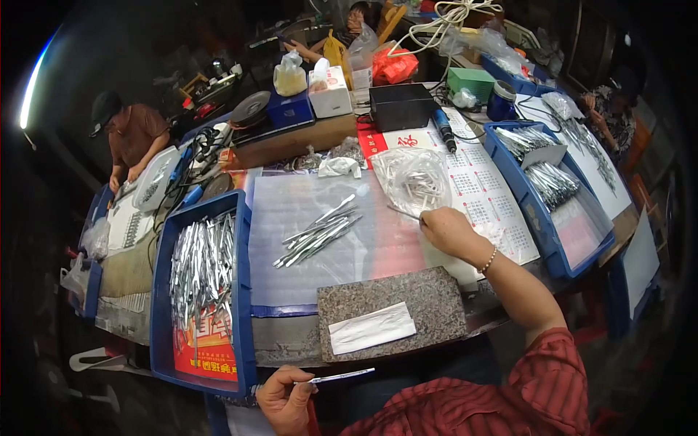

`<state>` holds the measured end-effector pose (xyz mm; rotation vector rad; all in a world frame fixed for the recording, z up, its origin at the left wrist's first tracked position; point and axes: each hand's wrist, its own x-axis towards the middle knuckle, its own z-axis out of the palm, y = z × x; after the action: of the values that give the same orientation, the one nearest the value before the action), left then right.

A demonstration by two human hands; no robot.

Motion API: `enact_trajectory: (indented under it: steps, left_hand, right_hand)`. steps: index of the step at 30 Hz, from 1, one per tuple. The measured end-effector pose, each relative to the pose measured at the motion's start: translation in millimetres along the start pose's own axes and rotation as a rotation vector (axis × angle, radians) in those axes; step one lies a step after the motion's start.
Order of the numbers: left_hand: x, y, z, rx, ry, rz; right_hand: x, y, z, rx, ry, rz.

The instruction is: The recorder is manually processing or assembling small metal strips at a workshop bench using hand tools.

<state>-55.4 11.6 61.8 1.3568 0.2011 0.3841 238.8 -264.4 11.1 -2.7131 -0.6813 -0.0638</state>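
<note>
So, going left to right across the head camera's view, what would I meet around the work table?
Blue rectangular plastic bin, loose slim silvery metal pieces, crumpled clear plastic bag, second blue rectangular plastic bin.

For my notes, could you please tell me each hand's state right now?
Left hand: closed, holding a slim silvery piece.
Right hand: closed, holding a thin rod.
</note>
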Motion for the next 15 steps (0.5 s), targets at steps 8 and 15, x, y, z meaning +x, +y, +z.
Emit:
enact_trajectory:
  steps: [8,15]
  left_hand:
    - [4,-5,8,-0.020,-0.048,-0.018]
    - [3,-10,7,-0.020,-0.056,-0.073]
  right_hand:
    - [14,-3,-26,0.176,0.149,-0.061]
    - [45,18,-16,-0.166,-0.163,-0.220]
